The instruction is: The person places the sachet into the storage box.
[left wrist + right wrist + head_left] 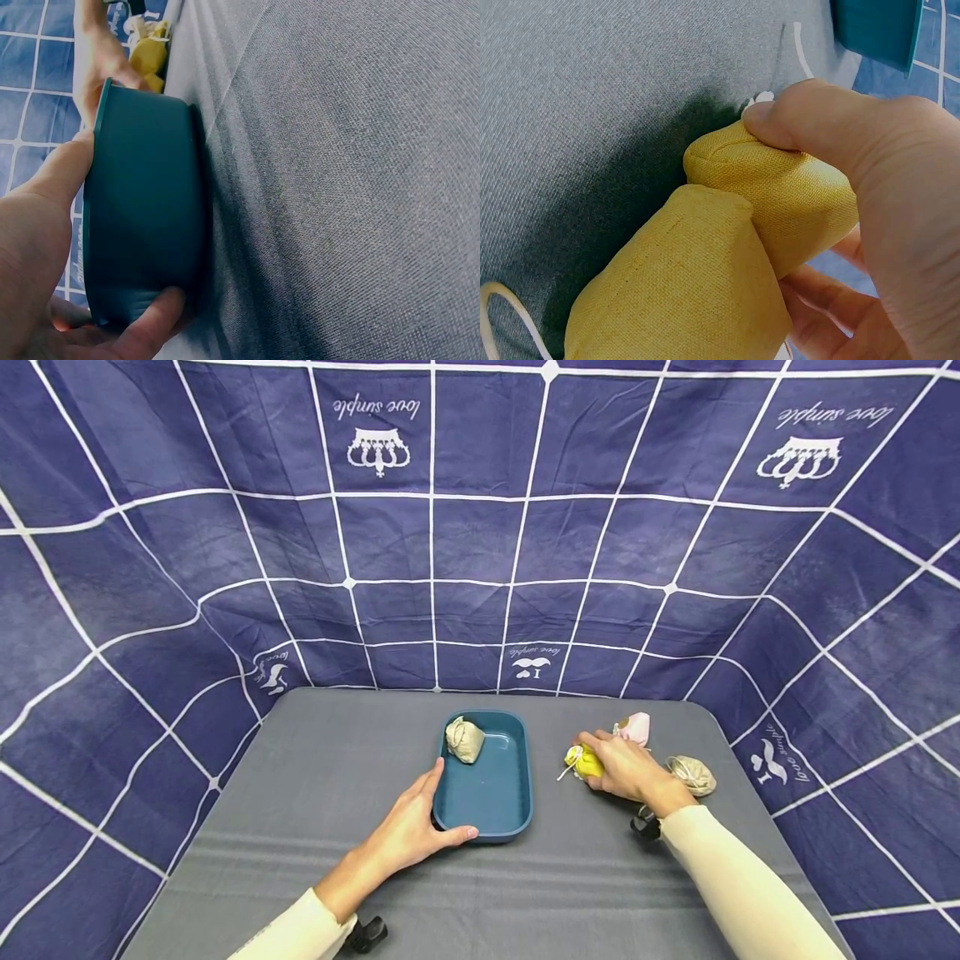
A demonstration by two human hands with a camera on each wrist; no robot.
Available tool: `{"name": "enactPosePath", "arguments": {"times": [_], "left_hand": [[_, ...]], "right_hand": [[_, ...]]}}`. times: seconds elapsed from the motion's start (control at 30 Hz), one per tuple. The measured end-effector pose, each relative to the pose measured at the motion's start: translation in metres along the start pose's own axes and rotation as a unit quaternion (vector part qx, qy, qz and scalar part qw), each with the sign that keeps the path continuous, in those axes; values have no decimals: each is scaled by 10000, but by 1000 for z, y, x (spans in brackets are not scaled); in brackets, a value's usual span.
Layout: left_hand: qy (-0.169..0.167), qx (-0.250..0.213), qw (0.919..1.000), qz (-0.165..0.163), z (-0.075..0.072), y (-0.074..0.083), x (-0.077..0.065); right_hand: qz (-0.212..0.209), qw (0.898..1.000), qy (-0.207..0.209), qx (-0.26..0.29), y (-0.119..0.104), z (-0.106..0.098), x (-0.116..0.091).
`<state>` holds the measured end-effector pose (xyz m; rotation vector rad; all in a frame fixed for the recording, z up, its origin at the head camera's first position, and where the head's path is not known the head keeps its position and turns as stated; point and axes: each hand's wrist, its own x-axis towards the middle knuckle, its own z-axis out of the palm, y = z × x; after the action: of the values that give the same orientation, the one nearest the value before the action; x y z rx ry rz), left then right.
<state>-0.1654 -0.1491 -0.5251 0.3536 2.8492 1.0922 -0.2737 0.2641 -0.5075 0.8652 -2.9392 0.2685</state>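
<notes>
A teal tray (517, 772) (142, 217) sits mid-table with a beige pouch (465, 740) in its far left corner. My left hand (420, 822) (52, 247) holds the tray's near left corner, thumb along the front wall and fingers on the left rim. My right hand (618, 768) (855, 187) grips a yellow drawstring pouch (587, 763) (727, 255) on the grey table (300, 793), to the right of the tray. That pouch (150, 56) and the right hand also appear beyond the tray in the left wrist view.
A pink pouch (633, 728) lies just behind my right hand and a tan pouch (693, 774) to its right. Blue checked cloth (480, 527) walls the table on three sides. The table's right edge is close to the pouches.
</notes>
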Motion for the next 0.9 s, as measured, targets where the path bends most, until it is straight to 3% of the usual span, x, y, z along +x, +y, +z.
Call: {"name": "enactPosePath", "arguments": {"times": [0.3,0.9], "left_hand": [[-39,-18,10000,-35,-1,1,0],[2,13,10000,55,0,1,0]], "right_hand": [[126,9998,101,140,-4,-3,2],[85,9951,752,632,-15,-10,14]]}}
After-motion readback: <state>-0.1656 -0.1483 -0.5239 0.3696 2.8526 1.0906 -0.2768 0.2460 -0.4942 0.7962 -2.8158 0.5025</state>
